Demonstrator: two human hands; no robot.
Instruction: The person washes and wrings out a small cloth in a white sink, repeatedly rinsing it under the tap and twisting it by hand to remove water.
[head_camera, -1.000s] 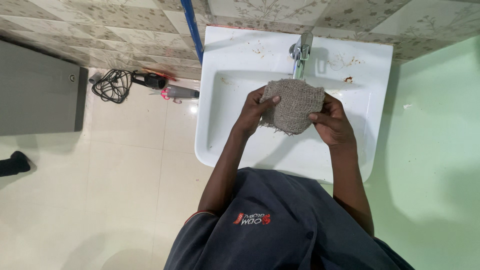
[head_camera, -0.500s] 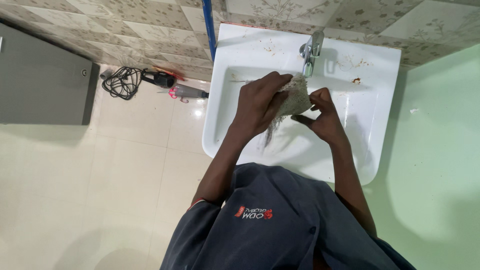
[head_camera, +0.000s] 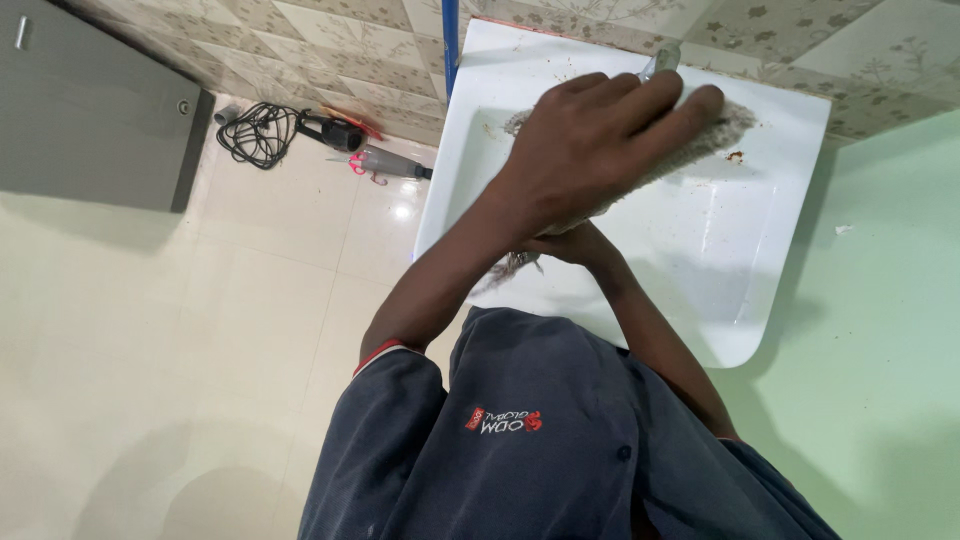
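My left hand (head_camera: 600, 140) lies palm down on a coarse grey-brown cloth (head_camera: 738, 118) and presses it onto the back ledge of a white washbasin (head_camera: 760, 330). The cloth is right beside the metal tap (head_camera: 660, 62). My right hand (head_camera: 572, 245) sits lower, mostly hidden under my left wrist. It grips the cloth's frayed lower end (head_camera: 508, 268) over the basin's front left part. Brown specks (head_camera: 735, 157) lie on the basin near the cloth.
A blue pipe (head_camera: 450, 40) runs up the patterned tile wall behind the basin. On the cream floor tiles to the left lie a coiled black cable (head_camera: 258, 135), a black tool (head_camera: 335, 130) and a grey tool (head_camera: 388, 162). A grey door (head_camera: 90, 110) stands far left, a pale green wall (head_camera: 880, 300) on the right.
The cloth was held up between both hands over the bowl. My left hand has since carried it up to the back ledge by the tap, and the view has tilted closer.
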